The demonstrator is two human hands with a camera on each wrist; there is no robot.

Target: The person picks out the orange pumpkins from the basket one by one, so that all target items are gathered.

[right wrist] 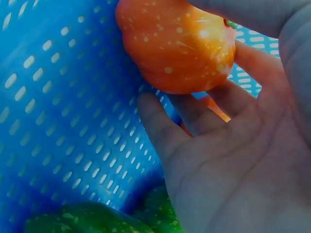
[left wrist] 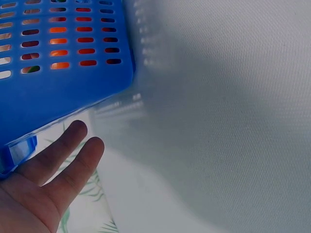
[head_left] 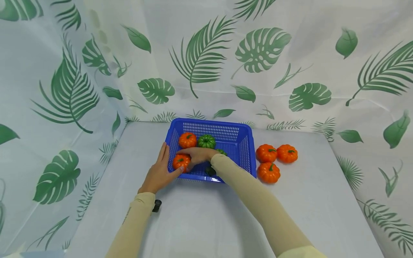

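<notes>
My right hand reaches into a blue plastic basket and grips a small orange pumpkin at its front left corner. In the right wrist view the fingers curl under and around that pumpkin. At the basket's left front corner, my left hand has its fingers straight along the outside and its thumb by the front rim. The left wrist view shows two extended fingers beside the slotted wall. A second orange pumpkin and a green pumpkin lie farther back; another green one is partly hidden.
Three orange pumpkins stand right of the basket: one at the back left, one at the back right, one in front. The white table meets a leaf-printed curtain behind and at both sides.
</notes>
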